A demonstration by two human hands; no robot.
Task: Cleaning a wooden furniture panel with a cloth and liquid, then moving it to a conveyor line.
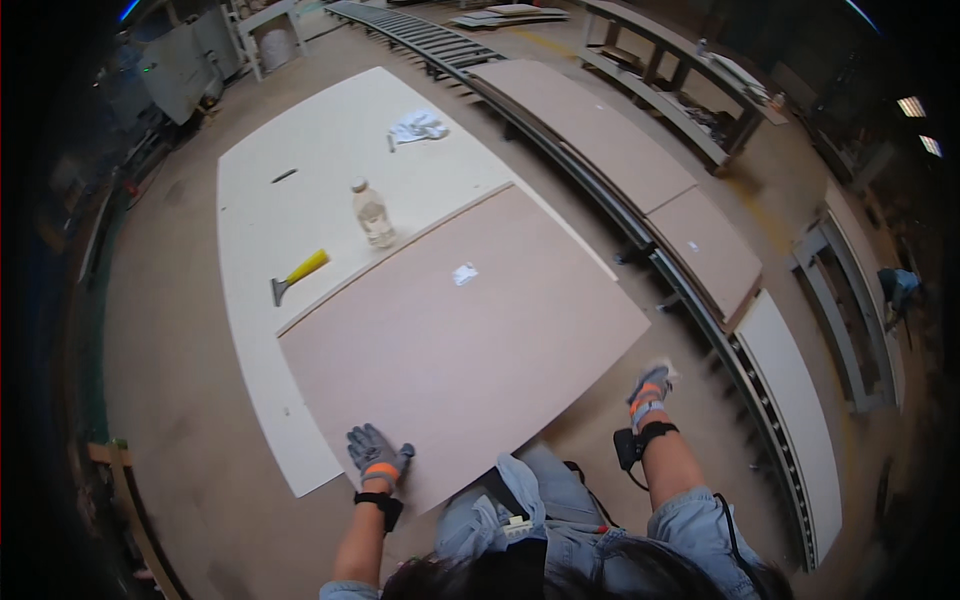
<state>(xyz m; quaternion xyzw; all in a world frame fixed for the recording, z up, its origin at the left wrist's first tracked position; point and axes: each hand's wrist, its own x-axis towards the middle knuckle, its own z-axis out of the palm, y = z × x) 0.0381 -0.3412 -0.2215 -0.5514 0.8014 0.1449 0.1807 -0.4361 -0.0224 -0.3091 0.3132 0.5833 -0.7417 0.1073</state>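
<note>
My left hand (378,453), in a grey glove with an orange band, lies flat with fingers apart near the close left corner of a pinkish-brown board (460,340). The board rests over the near part of a large white panel (260,240) and juts out toward my body. A small white label (465,274) sits on its face. Beyond the board's right edge, my gloved right hand (650,388) is in the air, closed around a pale, slightly blurred wad (669,371) that looks like cloth.
On the white panel are a clear bottle (372,215), a yellow-handled scraper (300,275), a dark pen-like object (285,176) and a crumpled white cloth (418,126). A roller conveyor (600,195) carrying more brown boards (600,130) runs along the right. A workbench (665,80) stands behind it.
</note>
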